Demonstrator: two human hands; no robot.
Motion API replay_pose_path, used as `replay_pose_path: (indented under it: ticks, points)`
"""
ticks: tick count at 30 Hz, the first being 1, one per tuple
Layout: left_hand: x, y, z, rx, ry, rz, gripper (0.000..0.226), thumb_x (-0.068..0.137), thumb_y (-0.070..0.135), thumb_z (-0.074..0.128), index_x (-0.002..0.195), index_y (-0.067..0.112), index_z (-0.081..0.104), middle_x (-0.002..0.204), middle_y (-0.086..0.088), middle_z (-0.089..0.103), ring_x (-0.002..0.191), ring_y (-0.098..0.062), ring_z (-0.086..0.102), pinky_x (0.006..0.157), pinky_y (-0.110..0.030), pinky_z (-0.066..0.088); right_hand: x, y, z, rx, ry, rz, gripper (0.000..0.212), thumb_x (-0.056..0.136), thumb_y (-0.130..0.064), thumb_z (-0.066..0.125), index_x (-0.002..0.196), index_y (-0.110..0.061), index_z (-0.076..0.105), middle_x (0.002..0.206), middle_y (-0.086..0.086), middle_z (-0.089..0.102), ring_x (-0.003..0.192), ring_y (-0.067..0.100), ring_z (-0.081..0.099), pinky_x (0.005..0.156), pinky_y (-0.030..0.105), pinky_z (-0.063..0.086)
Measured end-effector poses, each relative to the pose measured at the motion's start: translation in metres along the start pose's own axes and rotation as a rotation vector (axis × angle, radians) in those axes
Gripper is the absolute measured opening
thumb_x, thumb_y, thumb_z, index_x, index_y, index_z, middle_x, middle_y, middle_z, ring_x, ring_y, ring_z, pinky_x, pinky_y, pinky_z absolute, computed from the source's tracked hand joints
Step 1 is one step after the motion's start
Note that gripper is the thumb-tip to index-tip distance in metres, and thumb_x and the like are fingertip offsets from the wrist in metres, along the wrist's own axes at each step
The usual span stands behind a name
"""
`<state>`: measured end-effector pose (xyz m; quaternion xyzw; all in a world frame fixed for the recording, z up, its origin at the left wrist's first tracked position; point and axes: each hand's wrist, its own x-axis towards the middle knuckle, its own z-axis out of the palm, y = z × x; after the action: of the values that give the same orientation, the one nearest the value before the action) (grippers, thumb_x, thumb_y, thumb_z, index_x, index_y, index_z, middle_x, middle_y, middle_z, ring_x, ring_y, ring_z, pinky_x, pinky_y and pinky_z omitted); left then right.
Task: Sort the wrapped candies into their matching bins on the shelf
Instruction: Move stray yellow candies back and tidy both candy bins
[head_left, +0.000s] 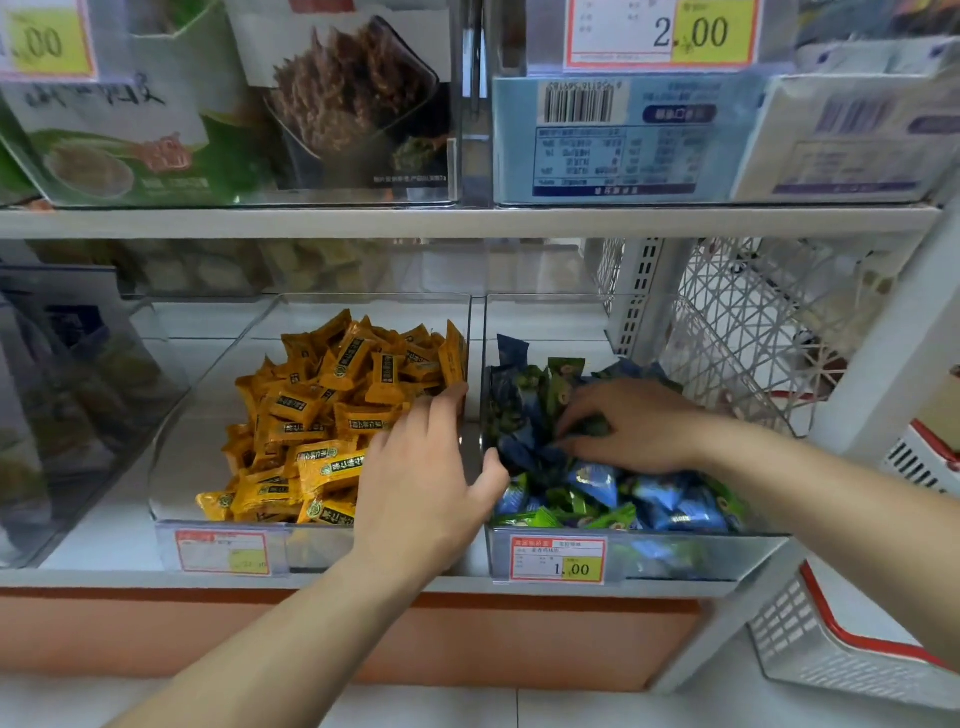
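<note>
The left hand (421, 483) lay flat and wide on the orange-wrapped candies (311, 415) in the left clear bin (171, 467), its thumb reaching over the wall. The right hand (639, 426) dug bent fingertips into the blue and green candies (597, 488) in the right clear bin (675, 561); I could not tell whether it held one.

Two bare hands are counted — left hand (421, 483), right hand (639, 426). Two clear plastic bins (176, 467) are filled — orange-wrapped candies (311, 415) and blue-and-green wrapped candies (649, 499), heaped past counting. Four red-bordered price tags (558, 560) are shown.
</note>
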<state>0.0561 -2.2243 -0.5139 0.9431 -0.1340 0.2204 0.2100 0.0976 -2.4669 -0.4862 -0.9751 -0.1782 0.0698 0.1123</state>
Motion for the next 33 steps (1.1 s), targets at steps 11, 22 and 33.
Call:
replay_pose_path:
  ticks: [11, 22, 33]
  points:
    - [0.001, 0.002, -0.001, 0.008, -0.019, -0.004, 0.061, 0.081, 0.053, 0.045, 0.135, 0.025, 0.046, 0.111, 0.006, 0.063, 0.101, -0.017, 0.061, 0.083, -0.031, 0.045, 0.003, 0.017, -0.042, 0.175, 0.193, 0.151, 0.02, 0.097, -0.046, 0.054, 0.101, -0.034, 0.069, 0.098, -0.022, 0.065, 0.095, 0.003, 0.062, 0.072, 0.017, 0.043]
    - [-0.001, -0.001, -0.001, -0.002, -0.022, 0.006, 0.06, 0.08, 0.053, 0.043, 0.134, 0.028, 0.043, 0.106, 0.008, 0.062, 0.097, -0.015, 0.061, 0.081, -0.029, 0.045, 0.131, 0.016, 0.014, 0.3, -0.231, 0.244, 0.074, 0.076, -0.069, 0.069, 0.138, -0.035, 0.05, 0.142, -0.001, 0.055, 0.115, 0.017, 0.054, 0.094, 0.032, 0.038]
    - [0.001, -0.002, -0.001, -0.003, -0.049, 0.004, 0.063, 0.078, 0.05, 0.039, 0.136, 0.024, 0.047, 0.106, 0.005, 0.062, 0.097, -0.019, 0.06, 0.08, -0.034, 0.044, 0.108, -0.007, 0.018, 0.425, -0.493, 0.046, 0.043, 0.069, -0.041, 0.087, 0.106, -0.028, 0.069, 0.1, -0.015, 0.075, 0.095, 0.005, 0.069, 0.079, 0.017, 0.054]
